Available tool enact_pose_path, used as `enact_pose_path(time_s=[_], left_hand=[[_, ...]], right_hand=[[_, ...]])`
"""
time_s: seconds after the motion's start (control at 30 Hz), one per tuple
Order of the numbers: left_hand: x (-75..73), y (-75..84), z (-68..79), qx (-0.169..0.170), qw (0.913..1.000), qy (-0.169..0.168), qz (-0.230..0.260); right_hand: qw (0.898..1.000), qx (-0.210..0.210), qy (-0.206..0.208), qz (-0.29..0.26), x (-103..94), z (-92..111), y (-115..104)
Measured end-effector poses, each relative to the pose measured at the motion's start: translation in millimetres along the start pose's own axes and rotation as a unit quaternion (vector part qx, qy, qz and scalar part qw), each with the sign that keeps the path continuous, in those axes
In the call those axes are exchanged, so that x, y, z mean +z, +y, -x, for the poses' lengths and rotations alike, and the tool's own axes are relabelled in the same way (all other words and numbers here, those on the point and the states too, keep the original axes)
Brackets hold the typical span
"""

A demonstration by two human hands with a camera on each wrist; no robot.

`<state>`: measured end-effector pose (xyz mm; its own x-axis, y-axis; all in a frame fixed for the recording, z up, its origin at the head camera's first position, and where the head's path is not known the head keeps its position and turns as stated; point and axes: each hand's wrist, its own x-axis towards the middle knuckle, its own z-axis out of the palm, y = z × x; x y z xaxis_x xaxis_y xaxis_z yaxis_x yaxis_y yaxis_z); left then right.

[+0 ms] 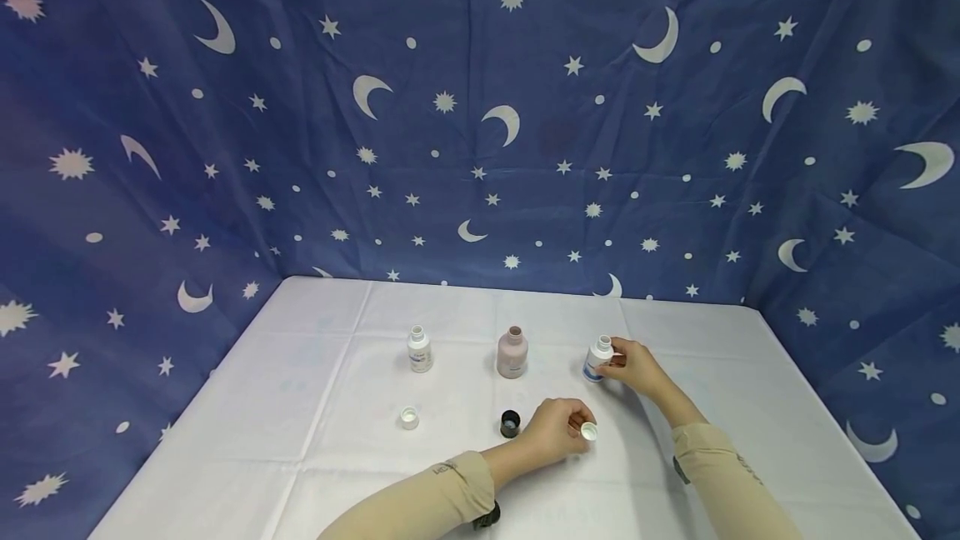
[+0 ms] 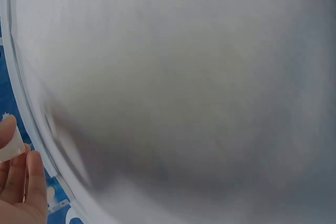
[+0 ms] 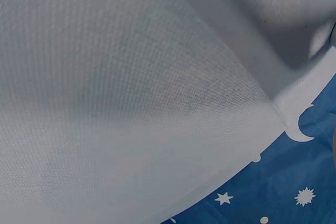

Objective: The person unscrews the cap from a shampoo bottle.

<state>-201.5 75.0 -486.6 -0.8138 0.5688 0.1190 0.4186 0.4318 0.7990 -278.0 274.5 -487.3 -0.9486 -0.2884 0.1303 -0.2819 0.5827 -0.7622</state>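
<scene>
In the head view my left hand (image 1: 553,430) pinches a small white cap (image 1: 589,432), its hollow side facing up toward the camera. The same hand (image 2: 23,182) shows at the left edge of the left wrist view with the cap (image 2: 13,148) between thumb and fingers. Farther back, my right hand (image 1: 636,367) grips a white bottle with a blue label (image 1: 597,358) from its right side; the bottle has no cap on and leans slightly. In the right wrist view the right hand is almost wholly out of frame.
An uncapped pinkish bottle (image 1: 512,354) stands at the middle, with a black cap (image 1: 510,423) in front. Left of it stands an uncapped white bottle (image 1: 419,350), a white cap (image 1: 409,417) before it. A blue star-and-moon curtain (image 1: 480,140) borders the white-covered table (image 1: 247,432).
</scene>
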Motion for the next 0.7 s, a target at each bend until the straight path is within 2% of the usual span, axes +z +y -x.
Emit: enact_pose_path(time_s=[0.23,0.37,0.57,0.7], left_hand=[[15.7,3.2,-4.8,-0.015,0.9999,0.008,-0.002],[24.1,3.4,-7.8,-0.020,0.9990,0.005,-0.041],[25.3,9.4,-13.9,0.001,0.9965,0.001,-0.084],[25.2,7.8,-17.5,-0.014,0.9951,-0.002,-0.098]], right_hand=[[1.000,-0.002,0.000,0.009,-0.2,-1.2,0.5],[1.000,-0.004,-0.005,0.018,-0.2,-2.4,0.7],[1.000,0.001,-0.005,0.030,-2.5,-1.1,-0.3],[1.000,-0.008,-0.010,0.029,-3.1,-1.7,-0.8]])
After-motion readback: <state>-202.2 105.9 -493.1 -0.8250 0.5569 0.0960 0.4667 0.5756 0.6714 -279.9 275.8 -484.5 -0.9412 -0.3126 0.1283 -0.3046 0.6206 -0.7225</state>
